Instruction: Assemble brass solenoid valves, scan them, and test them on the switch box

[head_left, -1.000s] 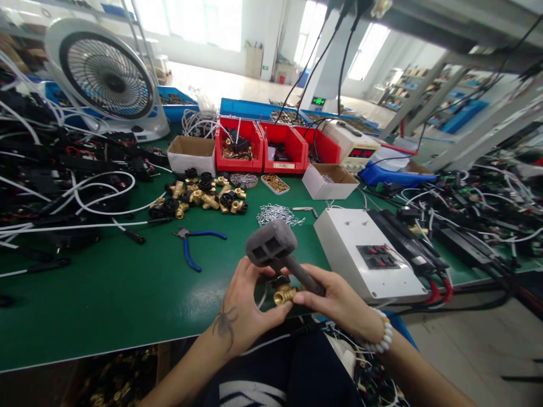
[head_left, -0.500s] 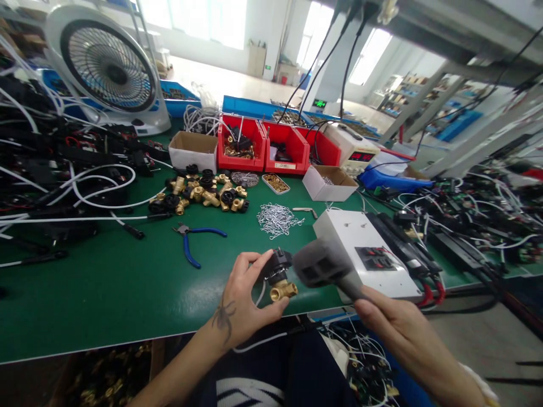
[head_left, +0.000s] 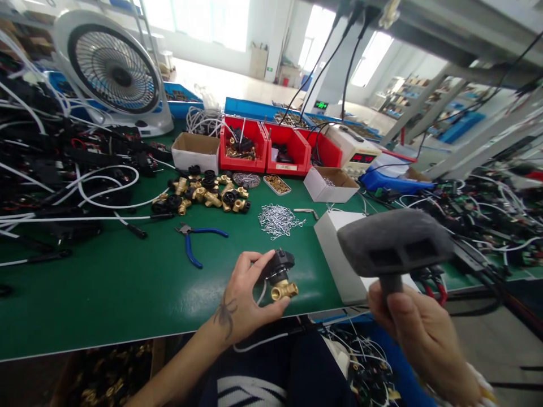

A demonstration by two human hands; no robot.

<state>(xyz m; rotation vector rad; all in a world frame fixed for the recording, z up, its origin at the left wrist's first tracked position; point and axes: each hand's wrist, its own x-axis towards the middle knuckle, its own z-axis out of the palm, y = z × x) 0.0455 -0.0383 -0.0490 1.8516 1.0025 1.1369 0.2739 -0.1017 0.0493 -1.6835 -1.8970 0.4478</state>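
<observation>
My left hand [head_left: 242,299] pinches a small brass valve with a black cap [head_left: 280,277] and holds it upright on the green table [head_left: 106,294] near its front edge. My right hand [head_left: 418,333] grips the handle of a grey rubber mallet [head_left: 394,243], raised to the right of the valve with its head in front of a white box [head_left: 339,254]. A white wire runs down from the valve past the table edge.
Blue-handled pliers [head_left: 199,240], a heap of metal clips [head_left: 278,219] and a pile of brass valves [head_left: 203,195] lie behind. Red bins [head_left: 263,152], cardboard boxes, a fan [head_left: 114,70] and cable bundles [head_left: 51,169] ring the table.
My right hand swung the mallet away from the valve, out to the right and up toward the camera. My left hand kept the valve on the table, barely moving.
</observation>
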